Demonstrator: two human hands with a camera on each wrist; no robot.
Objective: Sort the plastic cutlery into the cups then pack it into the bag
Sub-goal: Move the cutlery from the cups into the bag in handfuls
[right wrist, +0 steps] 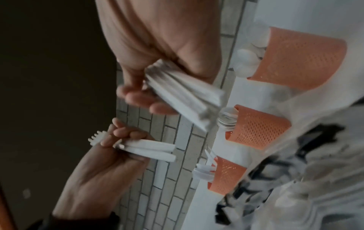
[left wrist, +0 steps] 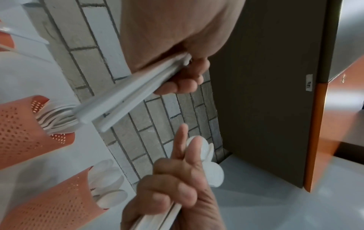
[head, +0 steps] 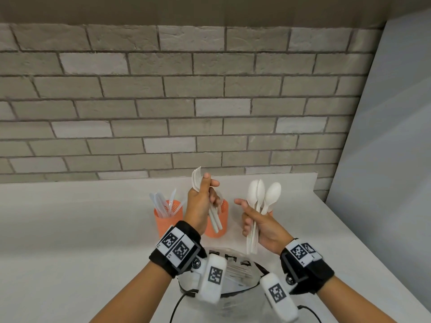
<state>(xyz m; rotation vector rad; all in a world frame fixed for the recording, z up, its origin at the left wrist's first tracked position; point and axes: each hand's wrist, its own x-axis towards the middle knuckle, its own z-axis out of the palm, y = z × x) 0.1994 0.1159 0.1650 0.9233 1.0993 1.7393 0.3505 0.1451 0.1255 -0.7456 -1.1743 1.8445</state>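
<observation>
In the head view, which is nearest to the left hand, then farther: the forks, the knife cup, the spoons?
1. forks, held in the left hand itself.
2. knife cup, just to its left.
3. spoons, across, in the right hand.

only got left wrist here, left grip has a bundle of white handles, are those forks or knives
Observer: Forks. The head view shows tines sticking up above the left grip.
Operator: ok is there a bag anywhere
Observer: Yes, a clear printed bag lies on the counter, nearer the person than the right grip and its spoons.
Operator: and whats in the leftmost cup, i only see a sliver
Observer: Knives, standing in the left cup.
</observation>
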